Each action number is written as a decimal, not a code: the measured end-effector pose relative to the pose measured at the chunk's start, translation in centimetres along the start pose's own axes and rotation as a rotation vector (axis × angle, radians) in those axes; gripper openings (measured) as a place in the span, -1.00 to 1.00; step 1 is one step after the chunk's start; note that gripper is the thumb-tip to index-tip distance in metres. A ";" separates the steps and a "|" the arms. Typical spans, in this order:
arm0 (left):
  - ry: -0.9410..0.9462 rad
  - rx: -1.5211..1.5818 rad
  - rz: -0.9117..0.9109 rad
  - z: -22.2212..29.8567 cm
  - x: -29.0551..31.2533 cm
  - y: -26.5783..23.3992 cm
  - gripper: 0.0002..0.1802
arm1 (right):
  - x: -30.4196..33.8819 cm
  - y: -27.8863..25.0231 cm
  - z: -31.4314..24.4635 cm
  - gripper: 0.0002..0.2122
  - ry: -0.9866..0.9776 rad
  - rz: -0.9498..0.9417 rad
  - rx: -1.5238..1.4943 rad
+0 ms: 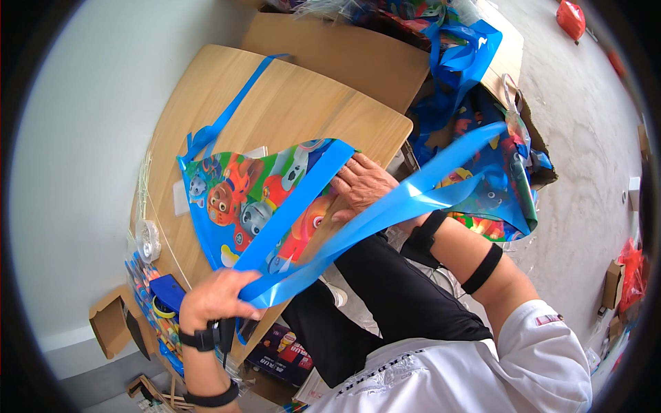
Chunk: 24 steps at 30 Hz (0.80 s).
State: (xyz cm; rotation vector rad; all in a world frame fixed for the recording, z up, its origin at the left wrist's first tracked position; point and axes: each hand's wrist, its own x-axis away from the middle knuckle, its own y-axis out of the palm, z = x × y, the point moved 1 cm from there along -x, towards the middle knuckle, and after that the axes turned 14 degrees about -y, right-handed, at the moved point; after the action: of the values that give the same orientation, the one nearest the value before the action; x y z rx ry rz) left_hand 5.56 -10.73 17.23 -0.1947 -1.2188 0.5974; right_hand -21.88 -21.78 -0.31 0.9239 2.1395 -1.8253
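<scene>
Head view, looking down at your own two hands over a light wooden table (289, 103) that fills the upper middle of the frame. Your left hand (215, 297), at lower left, is closed in a fist around blue plastic ribbons (385, 206) that run up and right across the frame; its forearm comes up from the bottom edge and wears a dark wrist strap. Your right hand (359, 182), at centre, lies flat with fingers spread, pressing on a blue plastic sheet with colourful cartoon animals (241, 203) lying on the table at centre left. Your right forearm crosses from lower right and carries two black bands.

Behind the table, at upper right, a brown cardboard box (506, 58) holds more blue printed plastic (496, 186) spilling over its side. Under the table edge, at lower centre, sits a dark box with bright print (279, 351). At far left, a small brown cardboard piece (107, 323) stands beside a blue package (167, 289).
</scene>
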 end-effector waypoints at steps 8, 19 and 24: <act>-0.525 0.649 -0.024 -18.2 8.2 12.4 -0.58 | -0.7 -0.4 -0.8 -0.25 0.015 -0.105 0.040; 0.167 0.337 0.817 2.6 -9.8 -1.1 -0.50 | -0.4 -0.4 -0.7 -0.27 0.043 -0.134 0.047; 0.024 0.192 0.918 5.3 -17.7 -0.8 -0.37 | -1.1 -0.5 -1.1 -0.26 0.062 -0.147 -0.003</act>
State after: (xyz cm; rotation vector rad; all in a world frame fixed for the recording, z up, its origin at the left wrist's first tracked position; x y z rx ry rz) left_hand -2.81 -21.62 4.93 -0.6085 -0.9982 1.4924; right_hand -21.05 -21.13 0.91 0.8539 2.3037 -1.8830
